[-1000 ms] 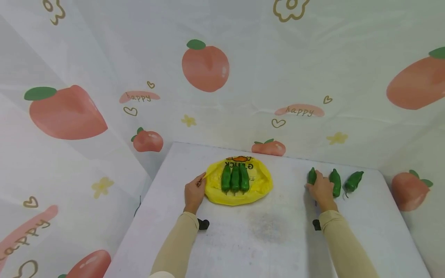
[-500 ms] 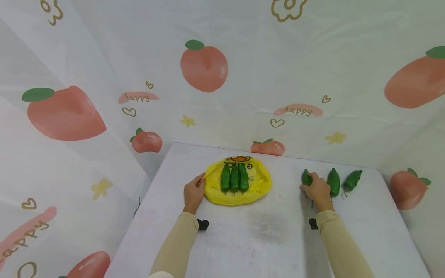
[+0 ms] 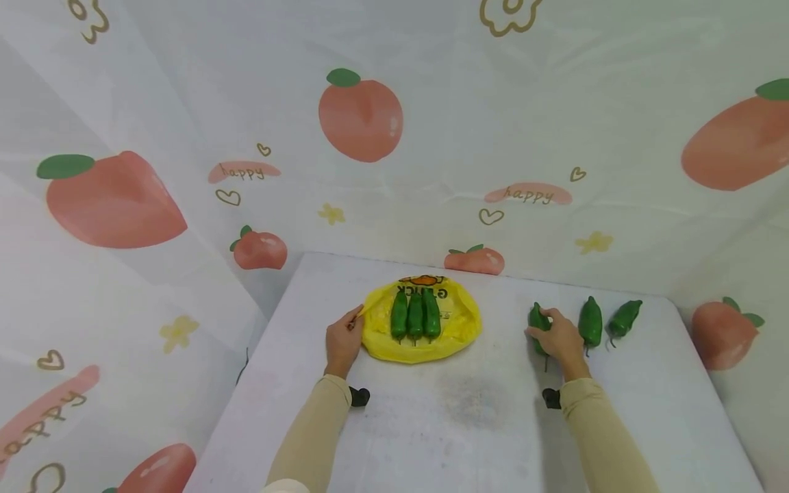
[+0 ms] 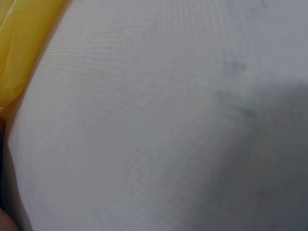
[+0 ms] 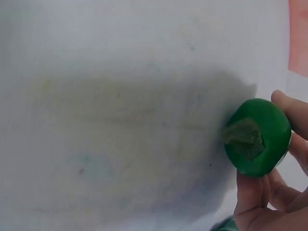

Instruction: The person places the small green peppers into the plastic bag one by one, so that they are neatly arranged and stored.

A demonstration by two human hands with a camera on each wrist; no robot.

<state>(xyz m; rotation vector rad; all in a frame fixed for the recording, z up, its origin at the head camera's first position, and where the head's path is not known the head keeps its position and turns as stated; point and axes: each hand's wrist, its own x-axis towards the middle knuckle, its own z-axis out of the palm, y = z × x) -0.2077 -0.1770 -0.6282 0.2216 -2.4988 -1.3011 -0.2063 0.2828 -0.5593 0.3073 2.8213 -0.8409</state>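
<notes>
With fingers curled at its left edge, my left hand (image 3: pixel 342 348) pinches a yellow plastic bag (image 3: pixel 464 325) lying flat on the table. Side by side on the bag are three green peppers (image 3: pixel 416 316), stems toward me. My right hand (image 3: pixel 564 340) grips another green pepper (image 3: pixel 537 319) between thumb and fingers, right of the bag. The right wrist view shows that pepper (image 5: pixel 276 139) stem end first, its shadow falling on the table. Only a corner of the bag (image 4: pixel 21 43) appears in the left wrist view.
Two more green peppers, one upright in view (image 3: pixel 590 323) and one slanted (image 3: pixel 625 319), lie to the right of my right hand. The white table (image 3: pixel 431 438) meets a peach-printed curtain (image 3: pixel 419 212) at its back and sides.
My right hand has moved left with the green pepper, away from the two peppers on the right. The left hand and the yellow bag have stayed in place.
</notes>
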